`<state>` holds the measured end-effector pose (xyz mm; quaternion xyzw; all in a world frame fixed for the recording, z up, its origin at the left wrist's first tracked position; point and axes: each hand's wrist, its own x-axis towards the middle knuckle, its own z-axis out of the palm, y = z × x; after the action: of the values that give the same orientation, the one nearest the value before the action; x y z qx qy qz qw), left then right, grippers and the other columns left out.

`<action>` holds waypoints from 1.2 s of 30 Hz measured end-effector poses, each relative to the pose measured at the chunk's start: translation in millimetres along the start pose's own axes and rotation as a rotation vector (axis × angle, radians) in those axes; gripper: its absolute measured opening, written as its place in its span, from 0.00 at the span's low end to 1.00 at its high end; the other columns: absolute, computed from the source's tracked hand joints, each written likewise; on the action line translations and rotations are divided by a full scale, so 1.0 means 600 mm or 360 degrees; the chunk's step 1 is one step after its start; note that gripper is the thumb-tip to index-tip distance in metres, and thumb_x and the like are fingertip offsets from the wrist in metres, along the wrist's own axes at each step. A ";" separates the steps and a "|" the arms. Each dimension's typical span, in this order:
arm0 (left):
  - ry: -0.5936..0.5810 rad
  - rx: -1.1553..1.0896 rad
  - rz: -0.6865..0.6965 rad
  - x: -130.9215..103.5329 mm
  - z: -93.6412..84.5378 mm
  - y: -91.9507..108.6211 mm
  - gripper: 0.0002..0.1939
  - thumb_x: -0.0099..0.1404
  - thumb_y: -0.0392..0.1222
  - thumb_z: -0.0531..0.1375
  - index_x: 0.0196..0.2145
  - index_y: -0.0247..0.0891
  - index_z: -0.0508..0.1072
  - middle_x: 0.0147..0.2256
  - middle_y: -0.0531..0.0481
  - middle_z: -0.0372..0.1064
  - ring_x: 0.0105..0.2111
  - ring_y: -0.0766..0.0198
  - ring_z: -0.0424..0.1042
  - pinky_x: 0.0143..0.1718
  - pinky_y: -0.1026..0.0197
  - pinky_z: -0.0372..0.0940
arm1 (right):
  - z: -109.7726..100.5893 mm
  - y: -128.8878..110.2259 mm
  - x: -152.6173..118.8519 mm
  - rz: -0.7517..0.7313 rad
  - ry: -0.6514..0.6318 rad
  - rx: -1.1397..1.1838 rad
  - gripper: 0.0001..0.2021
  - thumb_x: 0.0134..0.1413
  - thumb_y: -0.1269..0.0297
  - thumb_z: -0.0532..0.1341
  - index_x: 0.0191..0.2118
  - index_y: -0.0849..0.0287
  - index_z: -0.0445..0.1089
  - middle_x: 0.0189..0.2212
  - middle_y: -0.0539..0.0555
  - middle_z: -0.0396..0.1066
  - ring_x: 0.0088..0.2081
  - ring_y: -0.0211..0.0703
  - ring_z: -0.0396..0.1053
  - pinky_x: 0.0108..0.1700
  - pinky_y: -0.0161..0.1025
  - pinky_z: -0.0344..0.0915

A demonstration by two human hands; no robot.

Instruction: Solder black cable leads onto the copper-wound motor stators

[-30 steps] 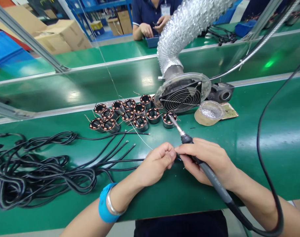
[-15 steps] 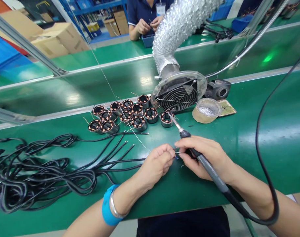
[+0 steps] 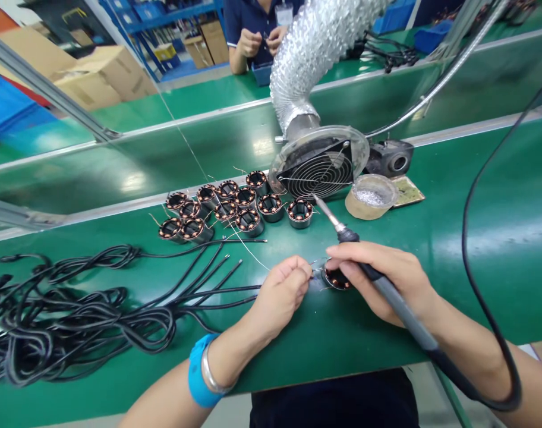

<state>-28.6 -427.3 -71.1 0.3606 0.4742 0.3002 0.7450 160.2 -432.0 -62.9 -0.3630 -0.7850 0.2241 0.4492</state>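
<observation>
My left hand (image 3: 283, 288) is closed in a pinch on the end of a black cable (image 3: 238, 289), and thin wire tips show past its fingertips. A strand of solder wire (image 3: 253, 254) runs down to the same fingers. In my right hand (image 3: 387, 276) is a soldering iron (image 3: 396, 309), its metal tip pointing up and left, apart from the wires. Beneath the right fingers a copper-wound motor stator (image 3: 337, 279) rests on the bench, partly hidden by them. Its fine leads lie near the left fingertips.
Several more stators (image 3: 248, 220) stand in a group behind my hands. A fume extractor fan (image 3: 320, 175) with a foil duct (image 3: 298, 77) is at the back. Beside it are a round tub (image 3: 371, 199) and a sponge (image 3: 407, 191). Coiled black cables (image 3: 88, 321) cover the left. A co-worker (image 3: 257, 44) sits opposite.
My right hand and the soldering iron have moved slightly right, away from my left fingertips. The stator under the right hand has come into view. My left hand keeps its pinch.
</observation>
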 end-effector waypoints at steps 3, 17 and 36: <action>0.0035 0.0035 0.0004 0.002 0.000 0.001 0.10 0.57 0.45 0.58 0.25 0.39 0.60 0.15 0.64 0.47 0.14 0.77 0.40 0.15 0.71 0.37 | -0.020 -0.015 -0.004 0.0001 0.0065 -0.0041 0.21 0.60 0.73 0.58 0.58 0.53 0.67 0.35 0.51 0.75 0.33 0.40 0.72 0.34 0.37 0.70; 0.0025 0.0125 0.0040 0.002 -0.003 0.003 0.13 0.58 0.47 0.58 0.24 0.39 0.59 0.16 0.64 0.47 0.16 0.76 0.41 0.17 0.69 0.40 | -0.033 -0.036 -0.013 0.0084 0.0247 0.0000 0.11 0.51 0.72 0.58 0.40 0.54 0.73 0.25 0.50 0.72 0.23 0.43 0.68 0.26 0.43 0.64; -0.0003 0.0233 0.0098 0.001 -0.009 -0.002 0.13 0.61 0.46 0.57 0.24 0.38 0.60 0.17 0.62 0.47 0.17 0.74 0.42 0.20 0.68 0.43 | -0.028 -0.058 -0.028 -0.0156 -0.0010 -0.0319 0.15 0.47 0.74 0.57 0.42 0.56 0.70 0.22 0.51 0.67 0.23 0.43 0.67 0.27 0.42 0.68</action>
<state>-33.0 -426.0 -73.8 0.4288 0.4830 0.2870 0.7074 167.3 -466.9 -40.0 -0.3667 -0.8216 0.1234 0.4186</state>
